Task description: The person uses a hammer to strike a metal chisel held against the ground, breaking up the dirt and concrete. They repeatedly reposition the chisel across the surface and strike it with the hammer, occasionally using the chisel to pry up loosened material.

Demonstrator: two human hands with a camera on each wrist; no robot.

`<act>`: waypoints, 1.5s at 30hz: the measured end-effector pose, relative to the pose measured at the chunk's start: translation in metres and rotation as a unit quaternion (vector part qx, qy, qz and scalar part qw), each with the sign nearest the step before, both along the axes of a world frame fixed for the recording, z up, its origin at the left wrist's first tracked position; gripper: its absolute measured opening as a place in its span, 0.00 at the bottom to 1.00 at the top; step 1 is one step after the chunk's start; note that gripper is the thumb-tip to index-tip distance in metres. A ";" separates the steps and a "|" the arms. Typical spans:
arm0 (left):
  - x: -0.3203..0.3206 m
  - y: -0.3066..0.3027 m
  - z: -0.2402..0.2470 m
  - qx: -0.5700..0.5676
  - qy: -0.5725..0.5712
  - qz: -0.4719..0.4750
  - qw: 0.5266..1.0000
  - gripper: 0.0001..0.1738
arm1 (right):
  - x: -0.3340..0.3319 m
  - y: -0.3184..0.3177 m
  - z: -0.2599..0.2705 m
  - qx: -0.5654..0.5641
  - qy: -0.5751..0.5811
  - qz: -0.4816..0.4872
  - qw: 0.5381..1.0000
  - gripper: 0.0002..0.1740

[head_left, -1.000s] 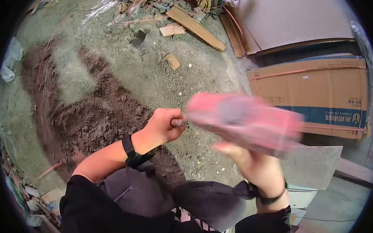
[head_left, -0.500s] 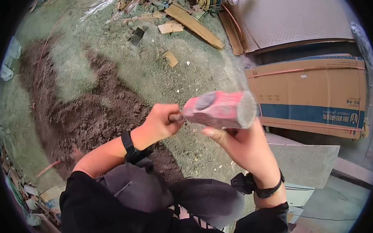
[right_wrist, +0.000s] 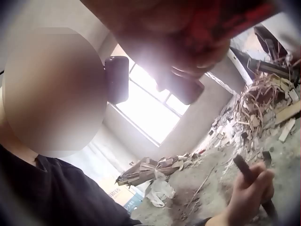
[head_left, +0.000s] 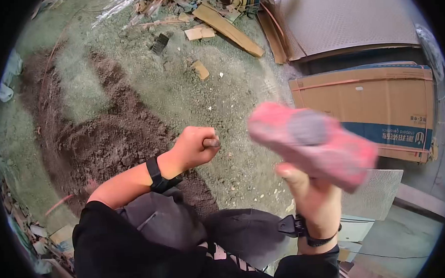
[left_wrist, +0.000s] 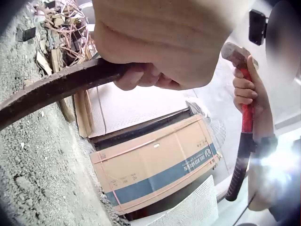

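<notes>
Here, left hand (head_left: pixel 192 147) holding bar (left_wrist: pixel 59 86), right hand (head_left: pixel 318 202) hammer (head_left: pixel 311 144)

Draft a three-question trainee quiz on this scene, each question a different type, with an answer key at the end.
1. Which hand holds the hammer?
2. True or false: the left hand grips a dark bar.
3. Where along the handle is the hammer gripped? A: close to the head; B: at the bottom end; C: with one hand at each end.

Key: 1. The right hand. 2. True. 3. A.
</notes>
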State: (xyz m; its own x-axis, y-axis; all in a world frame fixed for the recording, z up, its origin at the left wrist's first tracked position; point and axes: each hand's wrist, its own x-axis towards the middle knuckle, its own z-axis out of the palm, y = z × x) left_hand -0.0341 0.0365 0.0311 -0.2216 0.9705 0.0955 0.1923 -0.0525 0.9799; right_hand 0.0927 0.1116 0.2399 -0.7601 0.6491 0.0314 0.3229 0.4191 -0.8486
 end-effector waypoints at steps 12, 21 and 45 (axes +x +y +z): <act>0.011 0.007 -0.016 0.074 0.001 0.027 0.997 0.06 | 0.009 -0.007 -0.017 0.001 -0.147 0.044 0.988 0.22; 0.008 0.004 -0.020 0.038 0.007 -0.006 0.999 0.07 | 0.004 0.001 0.001 0.033 -0.093 0.014 0.995 0.15; -0.154 -0.081 -0.090 0.045 -0.431 0.295 0.852 0.17 | 0.328 -0.007 -0.253 -0.277 -0.480 -0.264 0.790 0.20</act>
State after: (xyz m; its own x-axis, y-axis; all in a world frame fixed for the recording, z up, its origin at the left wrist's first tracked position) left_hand -0.1879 -0.0441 -0.0592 -0.6932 0.6638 -0.2807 -0.5774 -0.2784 0.7675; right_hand 0.4210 0.1050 -0.0127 0.1192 0.5950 -0.7948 0.9340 -0.3387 -0.1135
